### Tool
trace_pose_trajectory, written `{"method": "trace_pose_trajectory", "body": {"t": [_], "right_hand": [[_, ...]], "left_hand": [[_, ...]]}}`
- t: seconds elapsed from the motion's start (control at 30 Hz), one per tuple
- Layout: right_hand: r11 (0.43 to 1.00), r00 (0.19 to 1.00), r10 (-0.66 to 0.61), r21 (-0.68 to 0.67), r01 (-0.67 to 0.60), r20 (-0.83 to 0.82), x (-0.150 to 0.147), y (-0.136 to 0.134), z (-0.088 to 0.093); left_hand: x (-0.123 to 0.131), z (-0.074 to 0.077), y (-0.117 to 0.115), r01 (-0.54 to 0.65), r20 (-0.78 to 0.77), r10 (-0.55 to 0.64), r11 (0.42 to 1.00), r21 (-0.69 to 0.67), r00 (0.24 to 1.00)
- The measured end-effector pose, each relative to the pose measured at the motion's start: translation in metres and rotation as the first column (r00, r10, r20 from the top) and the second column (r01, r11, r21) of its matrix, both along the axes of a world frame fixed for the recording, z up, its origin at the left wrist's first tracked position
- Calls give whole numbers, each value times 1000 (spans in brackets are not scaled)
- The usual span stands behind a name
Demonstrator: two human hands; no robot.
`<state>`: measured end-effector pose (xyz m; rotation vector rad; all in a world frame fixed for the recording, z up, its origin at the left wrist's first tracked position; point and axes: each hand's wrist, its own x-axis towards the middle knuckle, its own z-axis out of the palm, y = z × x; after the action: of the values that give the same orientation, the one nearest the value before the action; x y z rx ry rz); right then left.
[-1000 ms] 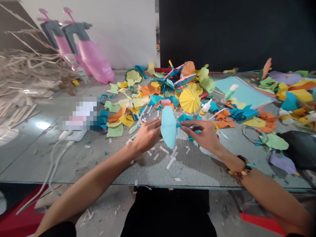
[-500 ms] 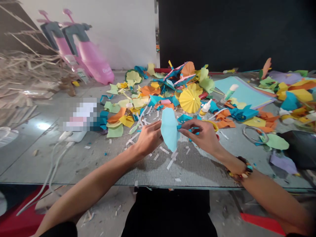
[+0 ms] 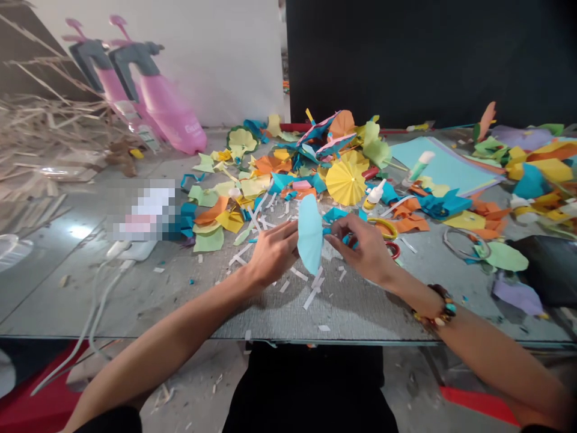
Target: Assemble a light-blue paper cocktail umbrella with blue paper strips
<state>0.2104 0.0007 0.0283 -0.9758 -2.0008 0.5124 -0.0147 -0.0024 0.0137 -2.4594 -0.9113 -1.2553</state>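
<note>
A light-blue rounded paper piece (image 3: 309,234) stands nearly edge-up above the table, with my left hand (image 3: 273,252) closed on it from the left; the fingertips are behind the paper. Opposite it, my right hand (image 3: 365,246) is closed in a pinch on a small darker blue paper piece (image 3: 326,231), which sits against the right side of the light-blue one. Whether the two are joined I cannot tell. Beside the right hand lie scissors with yellow and red handles (image 3: 393,249), partly hidden by it. A small white glue bottle (image 3: 375,196) stands just beyond.
Coloured paper scraps and a yellow pleated paper disc (image 3: 346,178) cover the back of the table (image 3: 180,313). White strips lie under my hands. At left are pink spray bottles (image 3: 166,114) and a cabled white device (image 3: 139,248); at right, a glue stick (image 3: 421,165) and black box (image 3: 547,270).
The light-blue paper has turned slightly and looks narrower. My right hand has rotated a little and shows more of its back, uncovering more of the scissors' handles. My left hand stays nearly in place.
</note>
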Motion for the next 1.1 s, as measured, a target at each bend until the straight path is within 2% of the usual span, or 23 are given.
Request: {"method": "trace_pose_trajectory", "body": {"t": [0.13,0.33,0.4,0.5,0.6,0.67,0.77,0.87,1.0,1.1], "right_hand": [[997,997,-7,-75,1,-81,0,0,3],[999,997,31,-15,-32,-65,1,3,3],[997,997,71,27,-70,-28,5,6,1],[981,983,133,127,-149,125,14,10,-2],[958,966,125,227,-177,225,19,12,-2],[960,976,125,225,-164,178,17,11,-3],[986,991,119,111,-124,54,11,11,-4],[992,992,125,21,-126,26,8,11,-4],[974,979,190,111,-197,75,11,13,-3],[975,986,161,150,-164,32,13,14,-4]], "left_hand": [[-1,-1,1,14,27,-14,1000,0,1000],[-1,-3,2,29,42,-28,999,-17,999],[0,-4,2,42,52,-40,999,-33,998],[0,-6,4,82,65,-77,993,-87,995],[-1,-9,7,103,68,-95,986,-130,993],[-1,-11,8,101,68,-92,985,-142,993],[-2,-11,7,85,55,-79,989,-119,995],[-1,-8,5,73,27,-71,994,-76,997],[-1,-3,2,83,-30,-84,995,-56,996],[-2,-2,3,57,-68,-58,998,-7,996]]}}
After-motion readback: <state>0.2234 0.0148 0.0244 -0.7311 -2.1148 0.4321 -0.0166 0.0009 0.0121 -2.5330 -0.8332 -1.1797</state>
